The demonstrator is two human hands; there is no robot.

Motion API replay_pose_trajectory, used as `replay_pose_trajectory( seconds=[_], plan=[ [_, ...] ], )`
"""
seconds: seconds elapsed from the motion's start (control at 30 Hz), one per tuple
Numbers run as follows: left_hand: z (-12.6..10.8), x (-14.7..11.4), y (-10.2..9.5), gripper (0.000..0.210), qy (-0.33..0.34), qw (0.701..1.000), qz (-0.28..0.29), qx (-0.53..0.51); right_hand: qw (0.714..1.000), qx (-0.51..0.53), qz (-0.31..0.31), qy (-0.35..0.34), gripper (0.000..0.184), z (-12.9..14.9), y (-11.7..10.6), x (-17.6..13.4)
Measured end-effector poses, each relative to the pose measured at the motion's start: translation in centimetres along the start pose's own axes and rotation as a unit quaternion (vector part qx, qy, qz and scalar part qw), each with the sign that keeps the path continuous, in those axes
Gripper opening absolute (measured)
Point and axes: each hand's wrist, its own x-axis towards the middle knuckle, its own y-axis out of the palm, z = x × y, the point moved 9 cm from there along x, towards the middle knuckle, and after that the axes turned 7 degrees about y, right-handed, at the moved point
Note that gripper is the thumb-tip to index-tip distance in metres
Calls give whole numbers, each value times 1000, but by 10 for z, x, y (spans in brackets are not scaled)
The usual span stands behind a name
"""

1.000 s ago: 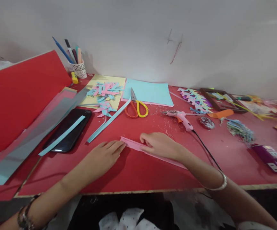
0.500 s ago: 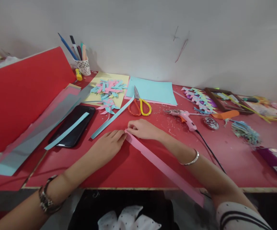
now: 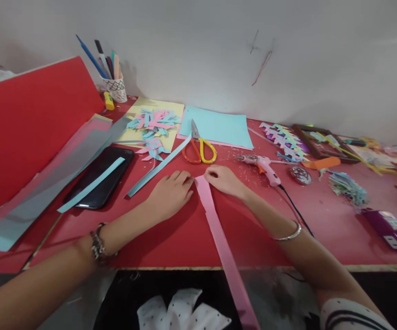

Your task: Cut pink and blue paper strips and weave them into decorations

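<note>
A long pink paper strip runs from between my hands down over the table's front edge. My left hand has its fingers closed at the left corner of the strip's far end. My right hand pinches the right corner of that same end. Just beyond my hands lie scissors with one red and one yellow handle loop. A narrow blue paper strip stretches from near the scissor blades toward my left hand.
A black phone bearing another blue strip lies left. Pink and blue paper pieces are heaped on yellow paper, beside blue sheets. At right are a pink glue gun with a black cord and a purple box.
Both hands have shifted right with the strip's far end. The strip has swung from a slant toward the lower right to a steeper line, its near part now hanging further left.
</note>
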Motion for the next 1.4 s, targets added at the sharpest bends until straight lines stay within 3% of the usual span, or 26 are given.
replay_pose_trajectory(
  seconds=[0.13,0.3,0.43,0.7,1.07,1.4],
  plan=[
    [-5,18,-1,34,-3,1000,-19,-21,998,-4,-37,43,19,-13,-6,2],
    [-9,31,0,32,-11,1000,-26,-9,997,-23,-59,43,23,-16,-6,5],
    [-6,34,1,35,-17,999,-33,-30,990,-53,-113,60,17,-26,-12,4],
    [-11,35,4,42,1,999,-38,-6,988,-42,-133,73,21,-31,-12,3],
    [-16,36,4,40,2,999,-37,10,982,-71,-177,16,24,-24,-10,0],
    [-21,34,3,41,8,999,-39,24,982,-59,-175,-30,29,-21,-13,-4]
  ],
)
